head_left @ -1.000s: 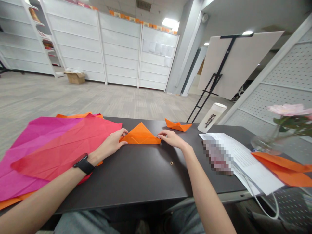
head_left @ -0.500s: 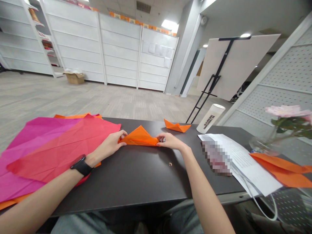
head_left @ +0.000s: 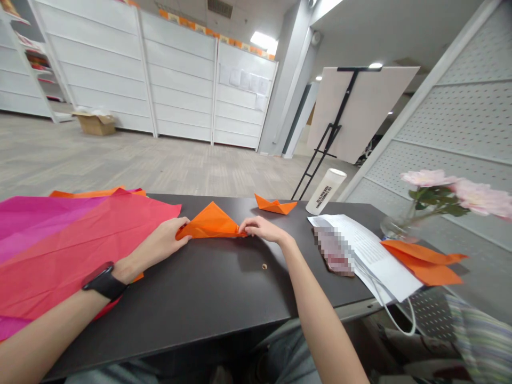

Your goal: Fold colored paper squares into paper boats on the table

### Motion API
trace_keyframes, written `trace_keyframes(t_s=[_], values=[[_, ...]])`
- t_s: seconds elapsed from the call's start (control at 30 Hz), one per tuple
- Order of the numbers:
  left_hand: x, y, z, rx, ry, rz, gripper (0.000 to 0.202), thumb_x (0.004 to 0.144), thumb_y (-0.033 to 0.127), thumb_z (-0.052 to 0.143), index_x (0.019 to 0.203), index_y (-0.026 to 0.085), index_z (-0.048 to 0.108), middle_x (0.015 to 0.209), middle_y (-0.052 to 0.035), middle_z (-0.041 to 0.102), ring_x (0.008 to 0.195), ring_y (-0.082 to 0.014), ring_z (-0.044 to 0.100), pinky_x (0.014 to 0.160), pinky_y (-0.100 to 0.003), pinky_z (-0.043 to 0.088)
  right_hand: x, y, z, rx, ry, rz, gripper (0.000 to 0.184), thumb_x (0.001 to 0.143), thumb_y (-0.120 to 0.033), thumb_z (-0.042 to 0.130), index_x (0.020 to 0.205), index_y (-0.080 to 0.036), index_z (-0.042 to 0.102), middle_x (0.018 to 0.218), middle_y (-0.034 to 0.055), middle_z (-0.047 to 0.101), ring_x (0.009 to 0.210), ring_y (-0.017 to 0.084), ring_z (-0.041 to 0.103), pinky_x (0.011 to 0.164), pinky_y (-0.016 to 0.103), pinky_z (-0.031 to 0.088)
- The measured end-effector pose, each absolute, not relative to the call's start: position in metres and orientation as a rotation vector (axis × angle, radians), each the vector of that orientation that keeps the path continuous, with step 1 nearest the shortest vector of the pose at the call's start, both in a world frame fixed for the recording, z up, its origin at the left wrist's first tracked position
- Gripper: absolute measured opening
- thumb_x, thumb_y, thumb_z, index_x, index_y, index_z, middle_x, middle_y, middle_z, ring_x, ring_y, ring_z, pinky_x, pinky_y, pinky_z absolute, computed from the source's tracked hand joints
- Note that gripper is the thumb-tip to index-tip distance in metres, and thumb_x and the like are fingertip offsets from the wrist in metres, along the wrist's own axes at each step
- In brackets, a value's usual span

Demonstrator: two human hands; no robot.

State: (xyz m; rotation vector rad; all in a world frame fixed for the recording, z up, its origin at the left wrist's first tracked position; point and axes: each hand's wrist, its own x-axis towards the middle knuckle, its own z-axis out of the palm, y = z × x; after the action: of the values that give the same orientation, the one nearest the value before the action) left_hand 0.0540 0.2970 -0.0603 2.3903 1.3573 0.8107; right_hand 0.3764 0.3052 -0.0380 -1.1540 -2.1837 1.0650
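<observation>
An orange folded paper with a triangular peak and a folded lower band stands at the middle of the dark table. My left hand, with a black watch on its wrist, is closed on the paper's left end, thumb in front. At the right end, my right hand pinches the corner of the band between thumb and fingers. Some fingertips are hidden behind the paper. Just beyond my right hand sits a finished-looking orange paper boat.
Red and magenta paper sheets cover the table's left side. A white cylinder stands at the back right. Printed pages, a blurred-out flat item, a white cable, another orange folded paper and a flower vase lie rightward.
The whole view has shifted, so things appear further left. My right fingers have changed their hold at the paper's right corner; both hands stay on the paper.
</observation>
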Motion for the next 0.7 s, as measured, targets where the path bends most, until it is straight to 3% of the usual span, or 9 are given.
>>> trace_keyframes(t_s=[0.13,0.27,0.4,0.47,0.6,0.7], values=[[0.052,0.302,-0.065,2.406,1.336,0.784,0.034,0.08,0.042,0.053,0.102,0.018,0.061,0.103,-0.0125,0.071,0.094,-0.0313,0.068,0.084,-0.041,0.052,0.373,0.308,-0.044,-1.181,-2.093,1.121,0.007,0.08,-0.017,0.059,0.087,-0.017,0.061,0.077,0.0013,0.067,0.069,0.014,0.064,0.073,0.029,0.05],[0.05,0.306,-0.07,2.413,1.342,0.787,0.038,0.08,0.045,0.053,0.104,0.017,0.06,0.103,-0.0134,0.071,0.093,-0.0322,0.068,0.083,-0.04,0.052,0.37,0.309,-0.049,-1.179,-2.032,1.152,0.014,0.078,-0.015,0.062,0.09,-0.019,0.055,0.076,-0.0022,0.064,0.065,0.012,0.064,0.068,0.026,0.05],[0.048,0.306,-0.072,2.419,1.35,0.788,0.04,0.08,0.045,0.054,0.108,0.017,0.06,0.106,-0.0135,0.071,0.094,-0.0317,0.068,0.085,-0.039,0.052,0.374,0.305,-0.042,-1.152,-2.075,1.2,0.005,0.082,-0.016,0.06,0.084,-0.017,0.064,0.079,0.0008,0.067,0.07,0.013,0.065,0.074,0.028,0.05],[0.048,0.305,-0.071,2.422,1.368,0.779,0.038,0.081,0.045,0.054,0.107,0.018,0.06,0.106,-0.0128,0.071,0.095,-0.0321,0.068,0.083,-0.038,0.052,0.377,0.302,-0.037,-1.125,-2.111,1.229,0.014,0.08,-0.02,0.066,0.094,-0.017,0.069,0.089,0.0025,0.07,0.08,0.015,0.066,0.079,0.029,0.049],[0.047,0.305,-0.072,2.441,1.387,0.753,0.035,0.082,0.044,0.053,0.105,0.019,0.06,0.104,-0.0119,0.071,0.095,-0.0324,0.068,0.08,-0.038,0.053,0.377,0.3,-0.036,-1.143,-2.083,1.274,0.053,0.059,-0.023,0.088,0.107,-0.02,0.066,0.094,0.0014,0.069,0.087,0.017,0.065,0.08,0.028,0.048],[0.046,0.309,-0.075,2.456,1.386,0.776,0.035,0.081,0.045,0.054,0.105,0.02,0.061,0.104,-0.0115,0.071,0.095,-0.0325,0.068,0.08,-0.038,0.053,0.372,0.305,-0.043,-1.172,-1.955,1.282,0.032,0.072,-0.024,0.079,0.097,-0.019,0.06,0.084,-0.0009,0.066,0.076,0.013,0.065,0.069,0.024,0.049]])
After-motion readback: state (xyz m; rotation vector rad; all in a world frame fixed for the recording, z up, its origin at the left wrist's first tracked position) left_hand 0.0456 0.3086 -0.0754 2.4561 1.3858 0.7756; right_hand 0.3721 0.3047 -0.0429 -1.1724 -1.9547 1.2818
